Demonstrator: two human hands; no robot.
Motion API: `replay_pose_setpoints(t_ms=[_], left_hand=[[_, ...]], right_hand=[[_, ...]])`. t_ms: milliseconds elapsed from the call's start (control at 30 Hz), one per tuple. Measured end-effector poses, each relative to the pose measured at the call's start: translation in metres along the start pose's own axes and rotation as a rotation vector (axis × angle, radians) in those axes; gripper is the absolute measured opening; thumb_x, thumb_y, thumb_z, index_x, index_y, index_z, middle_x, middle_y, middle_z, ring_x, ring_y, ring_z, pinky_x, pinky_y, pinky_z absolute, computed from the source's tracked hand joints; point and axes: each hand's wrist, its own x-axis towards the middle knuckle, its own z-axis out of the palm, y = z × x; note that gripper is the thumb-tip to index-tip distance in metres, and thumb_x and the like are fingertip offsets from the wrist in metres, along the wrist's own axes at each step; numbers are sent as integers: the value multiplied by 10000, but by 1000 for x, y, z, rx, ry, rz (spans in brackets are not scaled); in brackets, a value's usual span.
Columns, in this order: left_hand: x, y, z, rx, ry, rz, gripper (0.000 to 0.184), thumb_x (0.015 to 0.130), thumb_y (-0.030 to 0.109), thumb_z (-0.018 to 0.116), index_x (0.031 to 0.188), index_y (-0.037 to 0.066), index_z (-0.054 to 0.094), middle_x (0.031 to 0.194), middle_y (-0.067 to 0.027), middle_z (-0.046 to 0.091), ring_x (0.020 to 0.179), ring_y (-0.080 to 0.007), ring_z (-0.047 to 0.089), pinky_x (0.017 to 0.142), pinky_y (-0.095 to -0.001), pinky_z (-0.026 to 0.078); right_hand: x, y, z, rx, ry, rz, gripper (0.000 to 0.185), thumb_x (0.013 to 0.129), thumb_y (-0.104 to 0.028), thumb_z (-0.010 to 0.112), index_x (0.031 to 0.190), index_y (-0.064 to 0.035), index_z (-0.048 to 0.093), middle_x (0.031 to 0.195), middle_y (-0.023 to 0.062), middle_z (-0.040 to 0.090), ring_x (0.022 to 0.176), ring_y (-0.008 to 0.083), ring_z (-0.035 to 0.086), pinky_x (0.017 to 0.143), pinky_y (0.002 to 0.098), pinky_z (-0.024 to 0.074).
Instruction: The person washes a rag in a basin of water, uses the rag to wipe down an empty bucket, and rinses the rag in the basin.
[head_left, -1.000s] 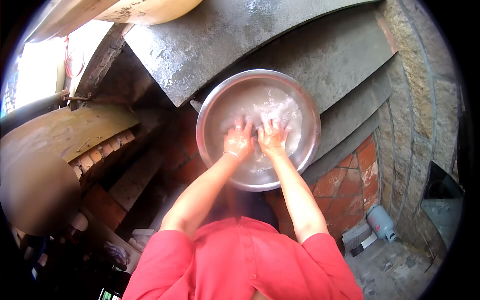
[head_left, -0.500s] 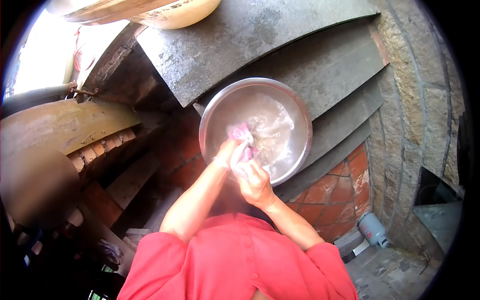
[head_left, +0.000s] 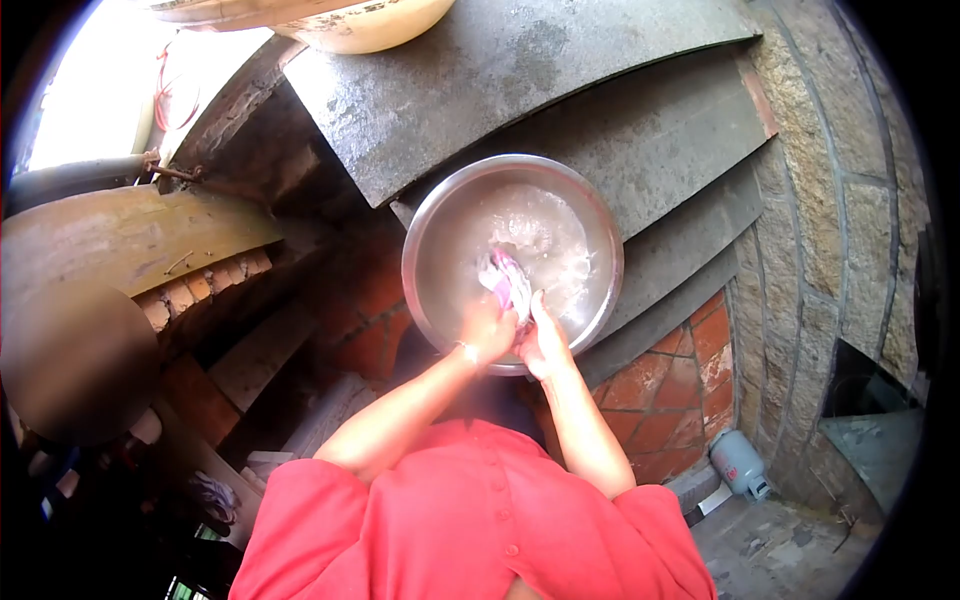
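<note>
A round metal basin (head_left: 412,270) holds cloudy, splashing water (head_left: 560,240). Over the near part of it, a wet pink and white cloth (head_left: 512,285) is bunched between my two hands. My left hand (head_left: 485,328) is closed around the cloth's left side, with a thin band at the wrist. On the other side, my right hand (head_left: 543,345) grips the cloth's lower end, its thumb pointing up along the bundle. Some of the fingers are hidden by the cloth and the hands themselves.
Grey stone steps (head_left: 640,180) rise beyond the basin, with a pale bowl (head_left: 380,28) at the top. A stone wall (head_left: 800,220) runs along the right. A small grey gas cylinder (head_left: 738,462) stands by red floor tiles (head_left: 665,400). A curved ledge (head_left: 140,235) is at left.
Both hands have moved slightly right and lower in the basin with the cloth. The right hand has turned from a fist over the cloth to thumb-up beside it. The water's foam has shifted.
</note>
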Motion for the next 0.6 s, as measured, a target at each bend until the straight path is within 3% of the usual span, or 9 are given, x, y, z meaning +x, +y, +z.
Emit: replay_pose_setpoints(t_ms=[100,133,167,200,267,333,433,500,600], left_hand=[[-22,24,-5,463,50,224,488,811,384,533,1098,1,625,971,-205,631,939,-389,594,860,-477,465],[-29,33,-12,599,139,302,389,849,333,553,998,-12,655,862,-162,612,898,-312,596,809,-404,472],[-25,29,-18,369,77,275,351,861,311,562,970,-6,664,856,-141,610,883,-274,593,796,-378,469],[-15,20,-26,137,15,248,315,873,290,572,941,0,673,849,-119,608,868,-236,590,783,-351,465],[-2,4,-34,-314,-28,75,244,893,269,589,913,40,672,867,-68,602,858,-164,577,758,-307,460],[6,-10,-36,-797,114,-189,168,911,269,605,915,109,654,915,-8,597,868,-98,557,732,-273,458],[9,-10,-29,-1394,-76,-211,386,911,351,606,1190,94,531,1129,-76,587,1025,-189,577,863,-369,500],[5,2,-26,-1775,-387,-169,467,928,386,573,1238,49,481,1197,-125,561,1097,-242,569,885,-383,509],[10,33,-29,-1805,-488,12,466,912,381,597,1222,47,502,1151,-123,584,1086,-265,580,911,-401,501]], right_hand=[[11,10,-4,-63,-70,-117,424,984,-224,477,1350,-24,406,1258,113,533,1141,228,531,979,370,426],[8,7,-2,-42,-71,-75,425,982,-215,477,1351,-19,403,1254,108,535,1145,226,526,986,373,419],[4,4,2,-21,-71,-32,426,981,-206,477,1352,-13,401,1250,102,537,1148,223,522,994,376,411],[-2,3,6,-12,-25,-62,331,980,-258,498,1206,-20,541,1053,115,627,816,217,627,663,390,529],[-15,1,7,71,-115,-39,342,983,-261,484,1217,-16,531,1031,126,631,786,234,620,633,370,506],[-29,1,14,135,-167,-34,384,996,-313,426,1239,-29,517,1040,151,628,789,284,611,609,369,475],[-49,2,29,338,-304,51,417,993,-357,393,1246,-51,519,1070,145,625,818,311,602,640,394,479],[-46,13,21,342,-296,56,442,982,-384,376,1250,-66,525,1101,147,621,843,341,593,664,413,479],[-43,21,22,326,-245,87,449,980,-384,368,1238,-55,530,1091,151,629,850,345,608,679,422,501]])
